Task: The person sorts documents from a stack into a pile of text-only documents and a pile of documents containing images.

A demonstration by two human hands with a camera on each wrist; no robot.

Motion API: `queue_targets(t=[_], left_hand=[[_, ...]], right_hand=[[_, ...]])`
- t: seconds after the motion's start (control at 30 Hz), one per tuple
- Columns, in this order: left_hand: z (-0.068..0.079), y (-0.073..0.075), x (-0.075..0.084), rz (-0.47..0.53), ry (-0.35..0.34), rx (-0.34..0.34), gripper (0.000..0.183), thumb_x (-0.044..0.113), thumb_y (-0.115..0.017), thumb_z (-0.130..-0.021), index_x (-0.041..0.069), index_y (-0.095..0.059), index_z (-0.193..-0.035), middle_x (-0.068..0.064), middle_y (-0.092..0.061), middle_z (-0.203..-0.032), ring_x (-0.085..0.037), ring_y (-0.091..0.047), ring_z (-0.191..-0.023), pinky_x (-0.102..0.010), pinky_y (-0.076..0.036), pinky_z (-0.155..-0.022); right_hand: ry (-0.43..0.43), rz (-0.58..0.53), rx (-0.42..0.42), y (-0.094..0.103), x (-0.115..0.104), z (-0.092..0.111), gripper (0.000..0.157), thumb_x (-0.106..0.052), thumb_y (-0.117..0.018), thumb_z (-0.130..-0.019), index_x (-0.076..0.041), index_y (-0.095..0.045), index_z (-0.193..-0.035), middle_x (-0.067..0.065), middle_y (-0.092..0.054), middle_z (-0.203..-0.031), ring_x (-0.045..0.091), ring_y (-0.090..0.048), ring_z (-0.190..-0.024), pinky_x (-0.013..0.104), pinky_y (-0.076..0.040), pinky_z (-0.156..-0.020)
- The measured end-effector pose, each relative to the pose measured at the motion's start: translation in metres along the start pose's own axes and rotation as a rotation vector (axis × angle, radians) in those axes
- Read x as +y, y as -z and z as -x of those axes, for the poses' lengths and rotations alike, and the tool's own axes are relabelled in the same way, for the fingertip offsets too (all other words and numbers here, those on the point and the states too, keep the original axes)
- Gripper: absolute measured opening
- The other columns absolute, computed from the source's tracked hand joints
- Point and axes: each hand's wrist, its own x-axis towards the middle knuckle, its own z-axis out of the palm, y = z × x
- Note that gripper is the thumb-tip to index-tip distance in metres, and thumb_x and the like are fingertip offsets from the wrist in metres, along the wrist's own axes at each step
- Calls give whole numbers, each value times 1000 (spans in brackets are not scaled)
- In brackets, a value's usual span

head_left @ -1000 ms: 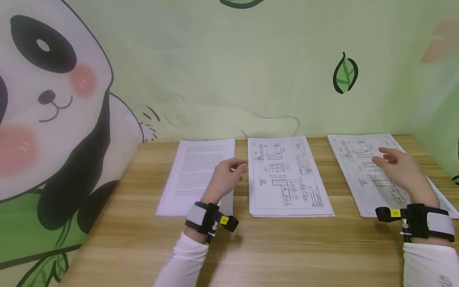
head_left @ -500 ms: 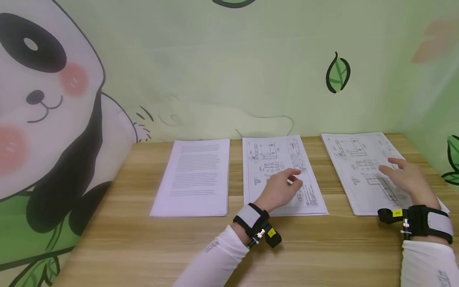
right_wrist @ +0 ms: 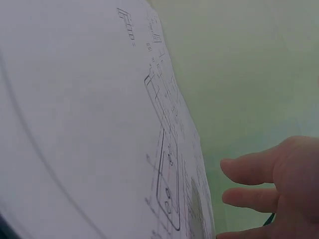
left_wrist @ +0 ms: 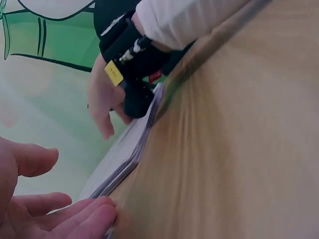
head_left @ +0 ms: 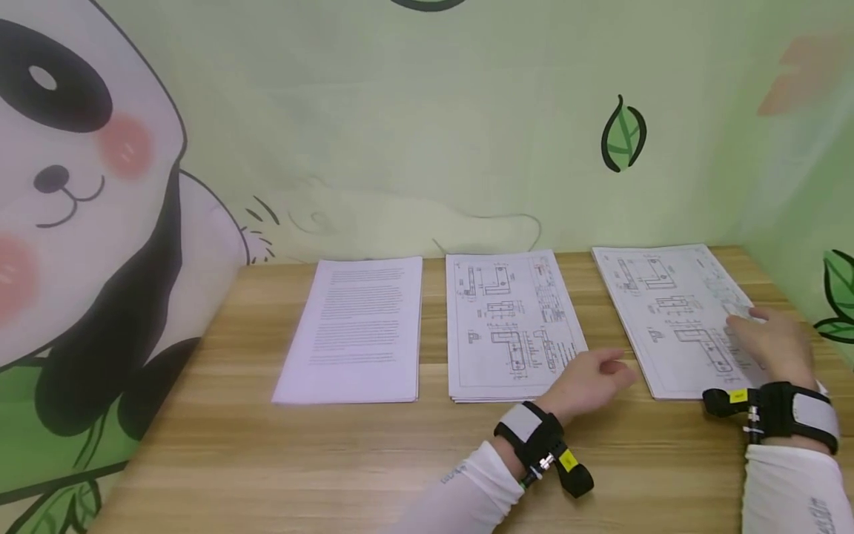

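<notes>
My left hand [head_left: 590, 382] reaches across the lower right corner of the middle stack of drawing sheets [head_left: 497, 326], close to the near left edge of the right stack [head_left: 667, 326]. In the left wrist view its fingers [left_wrist: 84, 221] are loosely extended beside that stack's paper edges [left_wrist: 127, 162]; whether they touch cannot be told. Over the right side of the right stack is my right hand [head_left: 777, 341], thumb and fingers apart in the right wrist view, with nothing held. Its lower fingers are cut off there. Technical line drawings cover the stack's top sheet [right_wrist: 99, 124].
A stack of text-printed sheets [head_left: 360, 326] lies at the left on the wooden table [head_left: 300, 460]. Behind the table stands a pale green wall covering [head_left: 400, 133] with a panda and leaves. Each wrist carries a strapped camera [head_left: 577, 475].
My left hand has swept right, from the text sheets across the middle stack to beside the right stack. My right hand has shifted slightly right and down. The head view has turned slightly right.
</notes>
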Motion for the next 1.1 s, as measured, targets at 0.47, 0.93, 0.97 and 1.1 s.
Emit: queue_targets(t=[0.47, 0.93, 0.97, 1.1], left_hand=[[-8, -19, -4, 495, 92, -131, 59, 18, -60, -89, 5, -37, -141, -8, -61, -124, -19, -63, -106, -36, -53, -93], [-8, -19, -8, 538, 78, -138, 43, 17, -57, -91, 2, -52, -130, -8, -63, -121, -18, -61, -109, -38, -52, -95], [-8, -19, -8, 536, 81, -135, 42, 17, -57, -91, 2, -53, -130, -8, -63, -121, -18, -62, -109, -38, -52, -94], [-9, -20, -7, 545, 95, -107, 34, 18, -57, -91, 4, -58, -122, -7, -66, -114, -19, -63, -106, -39, -53, -93]], right_hand=[[105, 86, 29, 2, -2, 1, 75, -45, -34, -94, 11, -23, -141, 46, -26, -136, 57, -32, -113, 63, -32, -85], [87, -4, 58, -1, -8, 5, 72, -44, -35, -94, 5, -18, -145, 43, -18, -144, 61, -20, -123, 66, -25, -92], [84, -13, 63, -2, -8, 5, 72, -43, -35, -94, 5, -19, -145, 42, -18, -144, 61, -20, -123, 66, -25, -92], [65, -48, 73, -4, -10, 5, 70, -43, -36, -94, 3, -21, -145, 41, -16, -146, 60, -19, -125, 67, -24, -95]])
